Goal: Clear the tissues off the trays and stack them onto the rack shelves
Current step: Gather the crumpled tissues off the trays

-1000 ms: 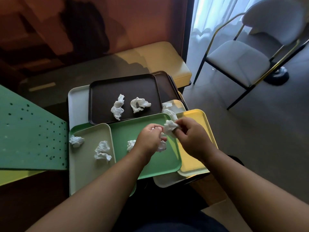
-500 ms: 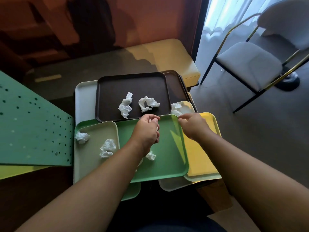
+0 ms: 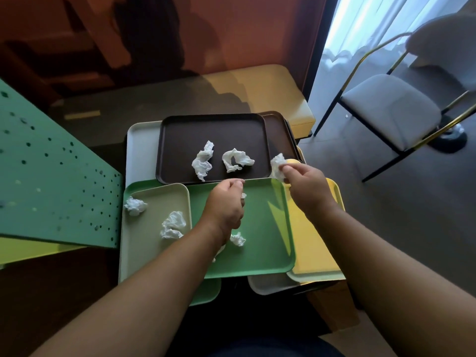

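Several trays overlap in front of me. A dark brown tray (image 3: 180, 140) at the back holds two crumpled tissues (image 3: 203, 161). My left hand (image 3: 226, 204) hovers over the green tray (image 3: 260, 248), fingers closed around a bit of white tissue (image 3: 243, 195). Another tissue (image 3: 238, 239) lies on the green tray just under that wrist. My right hand (image 3: 306, 184) pinches a crumpled tissue (image 3: 277, 166) above the yellow tray (image 3: 314, 251). The pale green tray (image 3: 144, 243) at the left carries two more tissues (image 3: 173, 225).
A green perforated rack panel (image 3: 51, 181) stands at the left. A white tray (image 3: 140, 148) and a second brown tray (image 3: 278, 135) lie under the stack. A grey tray (image 3: 268, 286) pokes out at the front. A grey chair (image 3: 391, 112) stands at the right.
My right hand has moved to the far right corner of the green tray and lifted a crumpled tissue there. My left hand stays over the green tray with its fingers closed.
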A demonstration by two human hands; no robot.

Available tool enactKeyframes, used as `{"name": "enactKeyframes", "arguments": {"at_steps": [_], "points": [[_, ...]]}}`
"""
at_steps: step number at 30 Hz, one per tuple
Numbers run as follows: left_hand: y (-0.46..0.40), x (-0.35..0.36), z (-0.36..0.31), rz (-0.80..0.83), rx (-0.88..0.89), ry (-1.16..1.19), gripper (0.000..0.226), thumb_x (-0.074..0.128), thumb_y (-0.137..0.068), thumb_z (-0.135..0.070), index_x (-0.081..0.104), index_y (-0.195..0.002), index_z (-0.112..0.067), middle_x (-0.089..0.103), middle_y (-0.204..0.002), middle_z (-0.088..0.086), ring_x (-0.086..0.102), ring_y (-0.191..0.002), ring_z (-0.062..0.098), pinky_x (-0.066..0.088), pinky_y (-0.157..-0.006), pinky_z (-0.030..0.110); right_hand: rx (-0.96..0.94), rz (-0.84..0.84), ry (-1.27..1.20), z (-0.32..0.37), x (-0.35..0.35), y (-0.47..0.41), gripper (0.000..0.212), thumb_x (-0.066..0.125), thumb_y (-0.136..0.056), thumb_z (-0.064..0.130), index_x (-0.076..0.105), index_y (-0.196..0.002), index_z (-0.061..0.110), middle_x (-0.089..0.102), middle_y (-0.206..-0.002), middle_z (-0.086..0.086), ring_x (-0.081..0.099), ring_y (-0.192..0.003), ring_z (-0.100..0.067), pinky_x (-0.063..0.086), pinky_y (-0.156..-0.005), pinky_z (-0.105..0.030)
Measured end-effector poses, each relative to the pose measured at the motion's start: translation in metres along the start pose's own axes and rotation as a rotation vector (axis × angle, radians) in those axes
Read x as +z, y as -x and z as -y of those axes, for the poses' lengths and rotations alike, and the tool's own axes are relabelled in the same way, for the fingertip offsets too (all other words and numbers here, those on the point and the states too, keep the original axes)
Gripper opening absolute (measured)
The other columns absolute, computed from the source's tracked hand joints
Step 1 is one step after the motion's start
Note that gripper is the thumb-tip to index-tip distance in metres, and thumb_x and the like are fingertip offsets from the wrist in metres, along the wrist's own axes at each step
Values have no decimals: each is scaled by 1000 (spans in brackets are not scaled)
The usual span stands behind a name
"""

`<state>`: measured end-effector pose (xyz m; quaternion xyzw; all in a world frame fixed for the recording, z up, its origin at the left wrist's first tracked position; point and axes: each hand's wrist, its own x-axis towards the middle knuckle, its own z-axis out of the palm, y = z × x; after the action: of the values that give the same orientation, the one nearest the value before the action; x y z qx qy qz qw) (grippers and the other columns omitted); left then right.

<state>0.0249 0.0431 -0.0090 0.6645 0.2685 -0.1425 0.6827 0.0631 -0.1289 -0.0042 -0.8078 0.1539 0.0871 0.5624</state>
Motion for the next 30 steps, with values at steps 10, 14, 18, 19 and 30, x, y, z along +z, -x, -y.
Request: {"name": "enactKeyframes", "arguments": {"at_steps": [10,14,18,19,30], "points": [[13,-35,-15,104,-202,521,30,37,-107,-20,55,-128,-7,68,-109,22,68,-82,33,58,-65,42,29,518,-85,29,44,67,16,62,-99,16,71,-89,8,66,-74,-7,57,-63,-16,48,-57,-24],[23,-57,-6,142,-195,664,48,39,-105,-46,54,-136,-12,70,-103,18,69,-76,27,58,-67,36,125,590,-102,20,74,78,11,61,-99,12,68,-104,5,64,-79,-5,54,-62,-13,46,-59,-25],[32,-86,2,164,-141,647,67,38,-95,-66,53,-141,-21,63,-130,20,71,-93,31,60,-75,39,88,664,-28,20,101,93,11,61,-97,8,67,-107,10,65,-85,-7,54,-63,-14,45,-61,-28],[35,-88,2,174,-131,629,66,38,-94,-67,55,-139,-21,66,-126,19,72,-95,31,60,-79,40,82,666,-18,20,103,94,11,62,-97,8,66,-105,11,65,-85,-7,54,-63,-14,46,-61,-28],[50,-135,26,-91,-3,245,30,50,-95,5,70,-113,-8,65,-81,14,61,-53,12,55,-47,25,-108,603,212,8,131,106,29,62,-94,7,74,-106,30,66,-97,2,54,-66,-14,45,-58,-19]]}}
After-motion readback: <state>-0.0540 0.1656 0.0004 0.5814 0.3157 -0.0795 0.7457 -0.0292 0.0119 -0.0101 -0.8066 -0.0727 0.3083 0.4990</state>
